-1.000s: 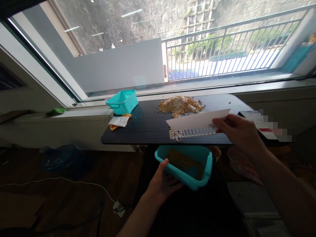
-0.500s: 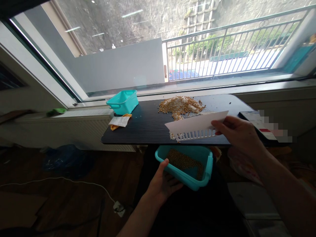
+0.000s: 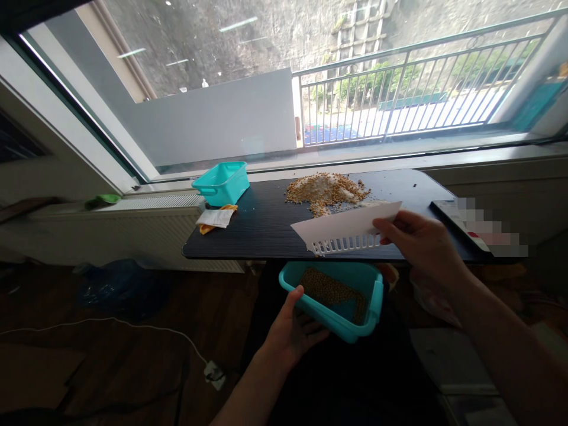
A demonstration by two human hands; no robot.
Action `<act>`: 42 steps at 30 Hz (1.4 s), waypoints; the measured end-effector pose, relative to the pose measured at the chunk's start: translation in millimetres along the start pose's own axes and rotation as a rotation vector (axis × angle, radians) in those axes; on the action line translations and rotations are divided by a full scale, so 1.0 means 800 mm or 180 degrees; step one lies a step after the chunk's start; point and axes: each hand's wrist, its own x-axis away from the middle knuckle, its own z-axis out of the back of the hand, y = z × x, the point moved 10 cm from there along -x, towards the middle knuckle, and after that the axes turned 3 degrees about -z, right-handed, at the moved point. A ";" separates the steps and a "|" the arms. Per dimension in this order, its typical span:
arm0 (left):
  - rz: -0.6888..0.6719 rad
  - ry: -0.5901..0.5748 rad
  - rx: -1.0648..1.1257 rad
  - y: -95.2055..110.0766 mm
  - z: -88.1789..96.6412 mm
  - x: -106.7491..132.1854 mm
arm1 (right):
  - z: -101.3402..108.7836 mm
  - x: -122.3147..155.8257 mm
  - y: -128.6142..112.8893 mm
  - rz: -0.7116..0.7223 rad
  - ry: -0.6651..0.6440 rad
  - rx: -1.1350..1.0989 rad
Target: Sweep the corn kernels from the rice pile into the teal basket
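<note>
My left hand is closed on the near side of a teal plastic basin, thumb over the rim and fingers beneath. Brown beans or grains cover part of its bottom, and it sits below the table's front edge. Pinched at its right end by my right hand is a white slotted sheet, with a comb-like row of openings along its lower edge. The sheet stands tilted over the front of the dark table. Behind it lies a heap of yellowish grains mixed with white ones.
A second teal basin stands at the table's left end, beside a folded paper on an orange cloth. On the right lies a flat dark-edged device. A window and a radiator border the table; a power strip is on the floor.
My right hand has shifted slightly left with the slotted sheet, along the table's front. The left hand and the basin it holds stay almost where they were.
</note>
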 end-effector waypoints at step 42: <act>-0.0001 0.0026 0.0010 0.001 0.001 0.003 | 0.014 -0.013 0.011 -0.0266 0.0432 -0.0130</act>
